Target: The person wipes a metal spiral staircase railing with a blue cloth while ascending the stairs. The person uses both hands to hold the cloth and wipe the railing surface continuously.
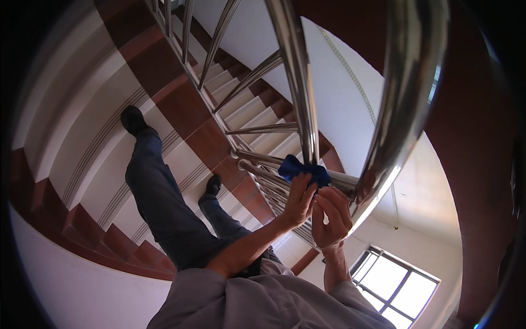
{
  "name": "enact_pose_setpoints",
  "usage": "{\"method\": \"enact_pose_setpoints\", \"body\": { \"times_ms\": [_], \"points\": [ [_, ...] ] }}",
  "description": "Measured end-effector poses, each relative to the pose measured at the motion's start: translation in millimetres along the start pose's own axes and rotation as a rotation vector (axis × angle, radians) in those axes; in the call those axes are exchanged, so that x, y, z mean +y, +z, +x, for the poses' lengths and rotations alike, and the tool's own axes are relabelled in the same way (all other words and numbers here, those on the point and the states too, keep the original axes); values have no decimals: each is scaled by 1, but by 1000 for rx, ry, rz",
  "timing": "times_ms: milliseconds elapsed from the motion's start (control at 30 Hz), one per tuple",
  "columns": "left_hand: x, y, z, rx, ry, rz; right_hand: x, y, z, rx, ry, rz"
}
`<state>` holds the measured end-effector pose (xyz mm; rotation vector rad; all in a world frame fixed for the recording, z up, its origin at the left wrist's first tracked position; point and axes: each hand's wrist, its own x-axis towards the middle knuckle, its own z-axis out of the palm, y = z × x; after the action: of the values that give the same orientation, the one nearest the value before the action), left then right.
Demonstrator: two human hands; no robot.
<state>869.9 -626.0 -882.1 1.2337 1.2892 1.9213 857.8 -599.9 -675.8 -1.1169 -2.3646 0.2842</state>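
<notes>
A blue cloth (306, 170) is bunched against the steel rails of a stair railing, just under a thick polished post. My left hand (298, 201) has its fingertips on the lower edge of the cloth. Close beside it, my right hand (332, 214) is raised with curled fingers, its fingertips at the cloth's lower right edge near the wide shiny handrail (380, 144). Whether the right fingers pinch the cloth is hard to tell. Part of the cloth behind the fingers is hidden.
Steel balusters (254, 78) rise from a red-brown tiled border (185, 107). My feet stand on pale stair treads (94, 131) with dark grooved strips. Beyond the railing another flight (246, 111) runs along a white wall. A bright window (394, 283) is at the lower right.
</notes>
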Motion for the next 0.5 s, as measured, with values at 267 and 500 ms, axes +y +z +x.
{"method": "enact_pose_setpoints", "body": {
  "times_ms": [267,500],
  "points": [
    [-40,-12,19,43,-141,111,12,30,19,-124,-63,-82],
    [-101,-38,13,-66,-61,102,23,55,28,-139,-46,-306]
  ]
}}
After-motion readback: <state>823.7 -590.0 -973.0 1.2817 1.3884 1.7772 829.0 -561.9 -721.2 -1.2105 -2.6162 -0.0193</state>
